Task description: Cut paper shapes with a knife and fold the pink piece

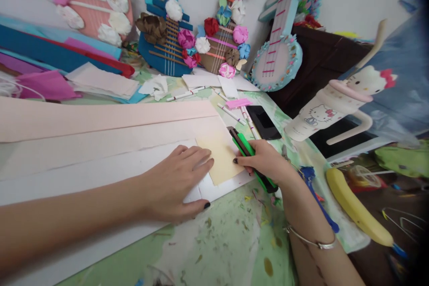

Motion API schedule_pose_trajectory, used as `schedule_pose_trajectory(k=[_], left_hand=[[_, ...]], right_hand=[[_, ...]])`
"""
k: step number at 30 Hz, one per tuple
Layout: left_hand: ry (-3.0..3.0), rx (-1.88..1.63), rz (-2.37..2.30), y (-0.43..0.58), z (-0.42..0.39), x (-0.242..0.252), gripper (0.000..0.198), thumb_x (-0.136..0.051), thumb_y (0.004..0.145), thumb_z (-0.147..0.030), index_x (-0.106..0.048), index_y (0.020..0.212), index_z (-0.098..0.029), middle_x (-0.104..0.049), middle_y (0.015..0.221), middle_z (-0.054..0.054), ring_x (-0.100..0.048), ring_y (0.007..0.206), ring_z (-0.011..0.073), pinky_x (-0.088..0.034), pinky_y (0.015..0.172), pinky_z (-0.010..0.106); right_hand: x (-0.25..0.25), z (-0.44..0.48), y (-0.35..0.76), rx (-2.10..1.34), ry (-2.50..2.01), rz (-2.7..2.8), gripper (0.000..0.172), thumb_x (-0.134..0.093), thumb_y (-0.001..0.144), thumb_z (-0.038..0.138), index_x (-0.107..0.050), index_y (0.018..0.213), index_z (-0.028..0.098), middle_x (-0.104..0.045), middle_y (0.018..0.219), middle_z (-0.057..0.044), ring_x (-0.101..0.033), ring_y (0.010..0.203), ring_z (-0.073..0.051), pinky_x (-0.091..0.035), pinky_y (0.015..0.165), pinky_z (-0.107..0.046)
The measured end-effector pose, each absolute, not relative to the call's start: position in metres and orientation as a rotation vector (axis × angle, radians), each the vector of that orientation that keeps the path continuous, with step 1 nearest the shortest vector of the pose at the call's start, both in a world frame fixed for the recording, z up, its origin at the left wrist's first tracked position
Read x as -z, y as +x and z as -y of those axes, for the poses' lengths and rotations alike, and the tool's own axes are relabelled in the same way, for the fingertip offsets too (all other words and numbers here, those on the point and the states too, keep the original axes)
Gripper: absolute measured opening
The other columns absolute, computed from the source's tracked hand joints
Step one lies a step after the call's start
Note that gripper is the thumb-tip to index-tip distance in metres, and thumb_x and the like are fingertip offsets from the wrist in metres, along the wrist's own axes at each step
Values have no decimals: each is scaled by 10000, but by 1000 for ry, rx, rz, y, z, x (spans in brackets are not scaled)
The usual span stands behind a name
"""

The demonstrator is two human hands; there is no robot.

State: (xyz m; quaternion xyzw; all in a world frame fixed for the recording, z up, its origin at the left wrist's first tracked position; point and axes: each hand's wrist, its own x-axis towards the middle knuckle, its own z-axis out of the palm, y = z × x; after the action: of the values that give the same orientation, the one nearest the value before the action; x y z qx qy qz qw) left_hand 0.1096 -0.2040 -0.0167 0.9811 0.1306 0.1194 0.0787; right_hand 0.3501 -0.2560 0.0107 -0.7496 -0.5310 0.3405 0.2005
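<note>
My left hand (177,178) lies flat with its fingers stretched out. It presses on a large white sheet or board (110,187), fingertips at the left edge of a small pale yellow paper (223,158). My right hand (264,161) is wrapped round a long green-and-black hand tool (241,144), tilted, with its dark end pointing away from me. The tool is beside the yellow paper's right edge; its exact kind is partly hidden by the fingers. Pale pink paper (134,116) stretches behind the white sheet.
A black phone (263,123) and white sticks (231,113) lie beyond my right hand. A tumbler (326,107) stands at right, near a banana-shaped yellow thing (355,208). Paper-flower-decorated instruments (170,49) lean against the wall; coloured paper (50,53) lies at left. Scraps dot the green tablecloth (214,250).
</note>
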Motion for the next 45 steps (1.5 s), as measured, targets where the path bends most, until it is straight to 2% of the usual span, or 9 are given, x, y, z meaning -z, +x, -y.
schedule_pose_trajectory(k=[4,7,9,11,14,24,27,31,45], left_hand=[[2976,-356,-405,110,200,22,552,-550,831,-452,-488,1275,-131,-451,1418,187,-351,1338,378,-257,1049,588],[2990,-333,-363,117,192,19,458,-514,862,-483,-547,1170,-147,-526,1334,170,-426,1275,368,-208,1063,616],[3007,-298,-304,124,187,12,383,-484,882,-482,-588,1056,-157,-594,1197,147,-516,1140,337,-243,1044,599],[3021,-249,-273,132,183,5,352,-462,897,-465,-598,986,-153,-617,1047,127,-557,961,288,-355,960,526],[3016,-253,-335,141,180,1,388,-458,907,-467,-591,1045,-130,-599,947,112,-531,844,255,-438,804,418],[2967,-506,-398,143,184,24,464,-529,879,-467,-577,1184,-120,-580,1050,144,-523,949,275,-455,857,436],[2926,-546,-401,143,181,29,464,-550,867,-479,-584,1165,-125,-551,1180,172,-490,1129,323,-410,971,495],[2906,-502,-435,141,179,36,485,-542,879,-491,-546,1219,-146,-459,1380,185,-347,1344,375,-309,1082,573],[2904,-459,-420,141,178,37,457,-527,885,-497,-546,1196,-163,-479,1360,181,-365,1337,386,-324,1065,591]], right_hand=[[-20,259,355,-936,-1949,1288,99,-588,707,205,-575,796,163,-568,534,29,-516,461,-107,-430,462,-228],[-27,260,358,-842,-1856,1175,150,-578,717,189,-563,864,159,-545,547,44,-494,460,-93,-424,456,-217],[-30,260,359,-777,-1855,1163,188,-585,699,172,-564,886,161,-525,530,57,-489,456,-92,-416,455,-213],[-28,260,360,-764,-1870,1181,224,-595,676,164,-573,899,164,-497,503,72,-484,445,-95,-420,455,-217],[-22,259,359,-811,-1901,1242,209,-608,653,168,-579,859,172,-496,497,74,-491,432,-101,-430,454,-227],[-15,253,348,-761,-2218,1390,173,-633,602,182,-558,758,187,-546,501,38,-522,453,-124,-367,425,-225],[-14,251,347,-724,-2239,1446,201,-656,593,199,-578,778,187,-559,549,27,-533,503,-132,-359,445,-232],[-9,251,348,-705,-2246,1451,238,-656,594,221,-593,820,182,-574,600,12,-532,544,-143,-355,467,-244],[-7,250,351,-784,-2223,1431,248,-665,609,221,-588,839,171,-569,574,19,-528,513,-135,-374,470,-248]])
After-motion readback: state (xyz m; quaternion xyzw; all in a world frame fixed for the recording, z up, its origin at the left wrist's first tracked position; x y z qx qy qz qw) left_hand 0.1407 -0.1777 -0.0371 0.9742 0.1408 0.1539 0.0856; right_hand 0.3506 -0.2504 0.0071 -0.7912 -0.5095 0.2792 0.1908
